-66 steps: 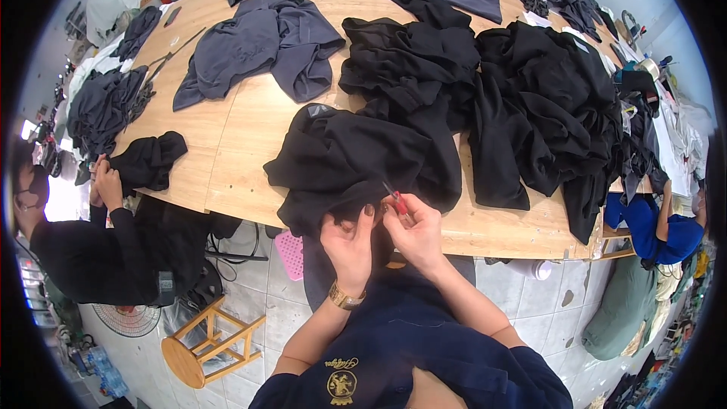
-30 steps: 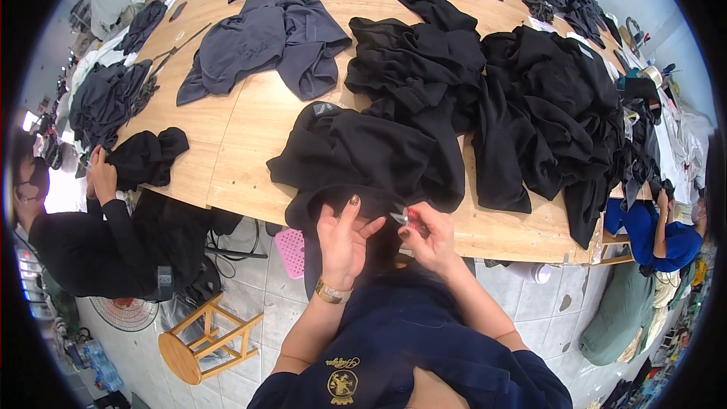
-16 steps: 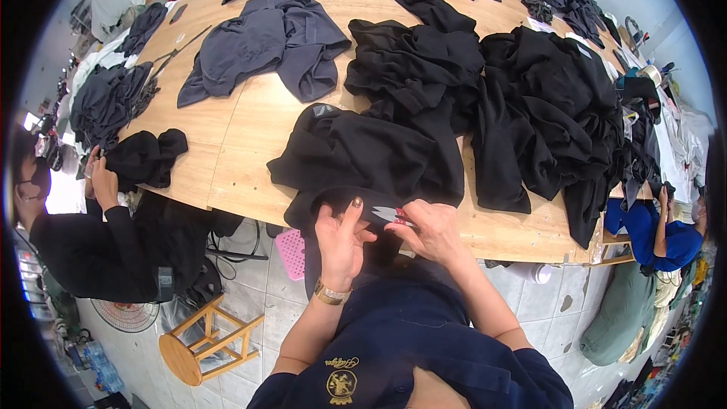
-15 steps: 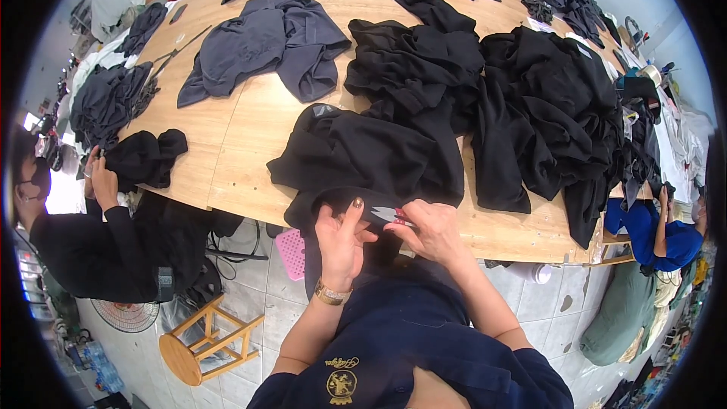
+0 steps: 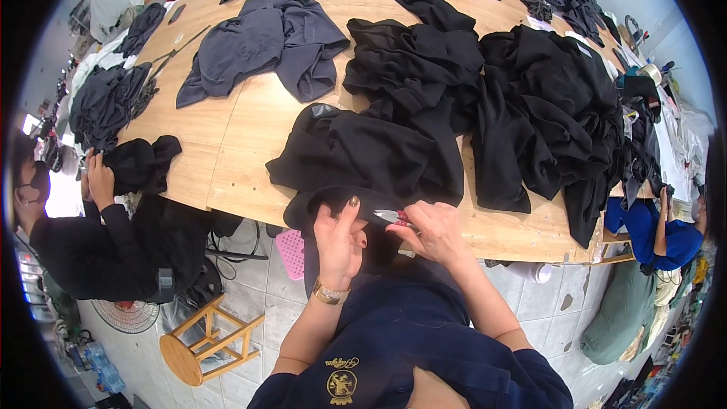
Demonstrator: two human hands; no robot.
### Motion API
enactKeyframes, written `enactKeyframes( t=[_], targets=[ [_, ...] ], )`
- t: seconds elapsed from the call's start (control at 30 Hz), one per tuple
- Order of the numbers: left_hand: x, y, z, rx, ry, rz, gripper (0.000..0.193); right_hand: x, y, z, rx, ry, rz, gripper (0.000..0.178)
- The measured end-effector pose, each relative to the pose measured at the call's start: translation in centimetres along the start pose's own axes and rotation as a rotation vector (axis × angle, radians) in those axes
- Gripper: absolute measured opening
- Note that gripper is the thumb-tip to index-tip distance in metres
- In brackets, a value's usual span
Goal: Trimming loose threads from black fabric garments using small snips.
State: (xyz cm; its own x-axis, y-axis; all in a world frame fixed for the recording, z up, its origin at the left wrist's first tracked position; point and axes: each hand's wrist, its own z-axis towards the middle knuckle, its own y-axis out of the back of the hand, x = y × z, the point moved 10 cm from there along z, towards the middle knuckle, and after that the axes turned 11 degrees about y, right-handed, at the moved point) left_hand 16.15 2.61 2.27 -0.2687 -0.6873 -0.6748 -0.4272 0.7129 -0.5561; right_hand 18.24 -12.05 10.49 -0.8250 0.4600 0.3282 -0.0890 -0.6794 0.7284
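Note:
A black garment (image 5: 356,153) lies bunched on the near edge of the table, with part of it hanging over toward me. My left hand (image 5: 339,246) is closed on its near edge, thumb up and the other fingers curled into the cloth. In my right hand (image 5: 437,230) is a pair of small thread snips (image 5: 391,216) with a red handle. Their metal blades point left, just above the dark cloth and close to my left fingertips. Whether the blades touch the fabric or a thread I cannot tell.
More black garments (image 5: 545,113) are heaped to the right, and grey garments (image 5: 242,49) lie farther back. A co-worker (image 5: 98,235) handles black cloth at the left; another (image 5: 666,235) sits at the right. A wooden stool (image 5: 182,348) and pink basket (image 5: 290,252) stand below the table (image 5: 246,163).
The snips' blades look narrower and clearer than before. My left fingers have curled a little more. The co-worker at the left has shifted the black cloth slightly left.

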Motion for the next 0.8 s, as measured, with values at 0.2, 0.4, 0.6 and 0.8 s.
enactKeyframes(
  t=[0.2,0.4,0.6,0.8],
  targets=[
    [0.0,-0.4,-0.2,-0.005,0.03,-0.04,0.024,0.4,-0.1,0.3,0.01,0.021,-0.05,0.034],
    [0.2,-0.4,-0.3,-0.011,0.041,-0.055,0.028,0.4,-0.3,0.2,-0.021,0.022,-0.023,0.033],
    [0.1,-0.2,-0.3,0.011,0.03,-0.049,0.019,-0.3,0.0,-0.5,-0.066,-0.072,0.025,0.032],
    [0.6,-1.1,-0.5,0.025,0.074,-0.145,0.032,-1.4,-1.4,-1.5,-0.167,-0.477,0.444,0.039]
  ],
)
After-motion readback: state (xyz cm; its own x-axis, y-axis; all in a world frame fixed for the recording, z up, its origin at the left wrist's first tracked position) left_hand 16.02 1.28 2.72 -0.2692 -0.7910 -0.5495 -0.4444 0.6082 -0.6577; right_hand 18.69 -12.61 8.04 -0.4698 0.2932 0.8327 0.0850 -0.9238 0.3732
